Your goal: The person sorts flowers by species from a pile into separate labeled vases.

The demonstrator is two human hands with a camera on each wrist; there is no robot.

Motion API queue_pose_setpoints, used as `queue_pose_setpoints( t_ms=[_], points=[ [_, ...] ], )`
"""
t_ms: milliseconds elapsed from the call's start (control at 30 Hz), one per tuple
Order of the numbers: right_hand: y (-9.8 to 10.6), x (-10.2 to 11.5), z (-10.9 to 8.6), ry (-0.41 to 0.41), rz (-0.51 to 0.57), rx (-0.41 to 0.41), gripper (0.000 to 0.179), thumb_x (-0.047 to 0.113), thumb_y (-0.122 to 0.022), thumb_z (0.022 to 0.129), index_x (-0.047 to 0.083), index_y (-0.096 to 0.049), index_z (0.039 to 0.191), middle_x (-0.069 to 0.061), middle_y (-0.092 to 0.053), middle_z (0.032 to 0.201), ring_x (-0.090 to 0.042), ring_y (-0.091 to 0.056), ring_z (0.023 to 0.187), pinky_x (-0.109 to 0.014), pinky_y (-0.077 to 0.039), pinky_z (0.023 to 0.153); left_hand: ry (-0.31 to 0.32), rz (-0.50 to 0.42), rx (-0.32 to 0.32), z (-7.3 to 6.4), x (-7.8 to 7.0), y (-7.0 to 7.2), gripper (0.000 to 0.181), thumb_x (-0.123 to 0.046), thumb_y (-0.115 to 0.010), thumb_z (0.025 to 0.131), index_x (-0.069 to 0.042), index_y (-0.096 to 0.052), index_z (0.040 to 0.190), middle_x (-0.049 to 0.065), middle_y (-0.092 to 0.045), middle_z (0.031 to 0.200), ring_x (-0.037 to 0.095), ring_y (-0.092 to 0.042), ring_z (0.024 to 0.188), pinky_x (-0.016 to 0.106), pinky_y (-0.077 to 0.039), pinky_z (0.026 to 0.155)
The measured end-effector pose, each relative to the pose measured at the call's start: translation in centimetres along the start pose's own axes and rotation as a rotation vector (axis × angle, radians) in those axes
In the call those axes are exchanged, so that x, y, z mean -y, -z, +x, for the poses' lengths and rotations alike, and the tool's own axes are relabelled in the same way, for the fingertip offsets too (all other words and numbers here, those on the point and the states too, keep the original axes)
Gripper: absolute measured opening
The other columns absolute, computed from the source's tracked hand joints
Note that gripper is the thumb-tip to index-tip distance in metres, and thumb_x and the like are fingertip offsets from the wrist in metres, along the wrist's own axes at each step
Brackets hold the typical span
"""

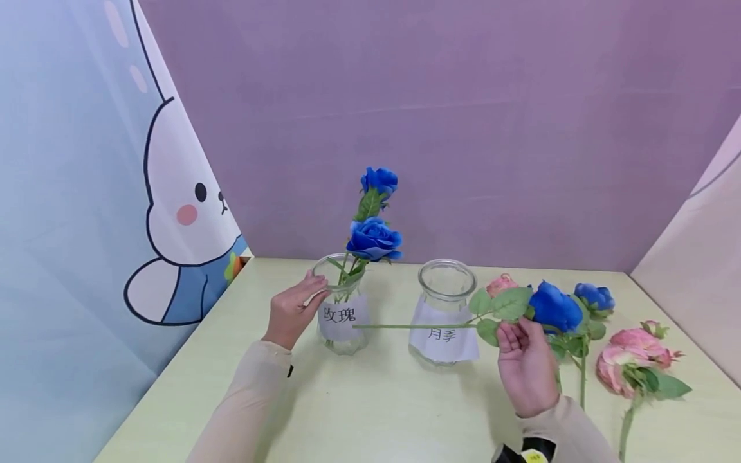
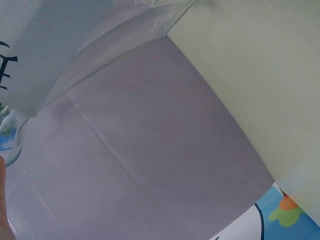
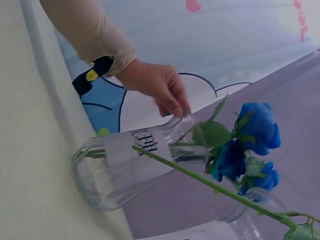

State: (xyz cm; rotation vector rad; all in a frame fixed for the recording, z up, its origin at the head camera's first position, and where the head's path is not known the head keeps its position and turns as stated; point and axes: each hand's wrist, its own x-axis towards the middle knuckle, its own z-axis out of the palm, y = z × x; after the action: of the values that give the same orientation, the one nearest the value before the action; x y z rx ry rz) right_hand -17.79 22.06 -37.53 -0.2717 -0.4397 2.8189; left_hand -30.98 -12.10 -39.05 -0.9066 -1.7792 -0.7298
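My left hand (image 1: 294, 310) grips the rim of a glass vase (image 1: 343, 344), thumb and fingers at its left side. Blue roses (image 1: 375, 239) stand in this vase, which bears a white paper label reading 玫瑰. My right hand (image 1: 527, 363) pinches another blue rose (image 1: 554, 307) just below its bloom. That rose's green stem (image 3: 187, 172) lies level, pointing left, its cut end in front of the label in the head view. Behind the stem is a second glass vase (image 1: 447, 283) without flowers, labelled 月季.
On the table's right side lie another blue rose (image 1: 594, 297) and a pink flower (image 1: 631, 357) with leaves. A second pink bloom (image 1: 501, 284) shows behind the held rose's leaves. A purple cloth (image 1: 451, 128) hangs along the table's back edge.
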Motion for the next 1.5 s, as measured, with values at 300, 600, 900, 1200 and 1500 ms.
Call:
queue_pose_setpoints(
  t_ms=[300, 600, 900, 1200, 1500],
  points=[
    [-3.0, -0.7, -0.5, 0.07, 0.091, 0.034, 0.015, 0.004, -0.046, 0.099, 0.002, -0.051, 0.085, -0.009, -0.052, 0.075, -0.019, -0.061, 0.065, -0.023, -0.057, 0.065, -0.019, -0.017, -0.037, 0.2, 0.1, -0.1, 0.035, 0.011, -0.083, 0.057, 0.007, -0.073, 0.09, 0.02, -0.071, 0.09, 0.038, -0.069, 0.083, 0.046, -0.057, 0.07],
    [-7.2, -1.8, -1.2, 0.25, 0.107, 0.127, 0.02, 0.0, -0.043, 0.099, -0.003, -0.053, 0.081, -0.012, -0.055, 0.069, -0.02, -0.063, 0.057, -0.026, -0.058, 0.058, -0.02, -0.013, -0.058, 0.1, 0.1, 0.0, 0.037, 0.012, -0.083, 0.055, 0.007, -0.073, 0.09, 0.02, -0.071, 0.09, 0.037, -0.069, 0.082, 0.046, -0.057, 0.069],
    [-10.0, -1.3, -1.2, 0.322, 0.105, 0.197, 0.023, -0.001, -0.043, 0.098, -0.005, -0.053, 0.078, -0.013, -0.056, 0.066, -0.02, -0.064, 0.055, -0.026, -0.059, 0.058, -0.025, -0.019, -0.04, -0.2, 0.1, -0.4, 0.026, -0.001, -0.081, 0.069, 0.007, -0.073, 0.092, 0.02, -0.071, 0.091, 0.04, -0.069, 0.083, 0.046, -0.057, 0.068],
    [-12.5, -3.4, -0.1, 0.442, -0.016, 0.162, 0.011, -0.007, -0.046, 0.093, -0.005, -0.05, 0.083, -0.011, -0.057, 0.061, -0.017, -0.063, 0.05, -0.025, -0.059, 0.055, -0.028, -0.04, -0.069, -0.1, 0.2, -0.3, 0.032, -0.025, -0.066, 0.088, 0.007, -0.073, 0.091, 0.02, -0.071, 0.091, 0.039, -0.069, 0.082, 0.046, -0.057, 0.069],
    [-14.9, -5.2, 0.2, 0.571, -0.309, 0.315, 0.01, -0.014, -0.054, 0.086, -0.007, -0.061, 0.087, -0.01, -0.063, 0.075, -0.015, -0.064, 0.055, -0.025, -0.059, 0.06, -0.027, -0.06, -0.076, -0.1, 0.2, -0.4, 0.038, -0.03, -0.061, 0.091, 0.006, -0.074, 0.091, 0.019, -0.071, 0.091, 0.039, -0.069, 0.082, 0.045, -0.057, 0.072]
  ],
)
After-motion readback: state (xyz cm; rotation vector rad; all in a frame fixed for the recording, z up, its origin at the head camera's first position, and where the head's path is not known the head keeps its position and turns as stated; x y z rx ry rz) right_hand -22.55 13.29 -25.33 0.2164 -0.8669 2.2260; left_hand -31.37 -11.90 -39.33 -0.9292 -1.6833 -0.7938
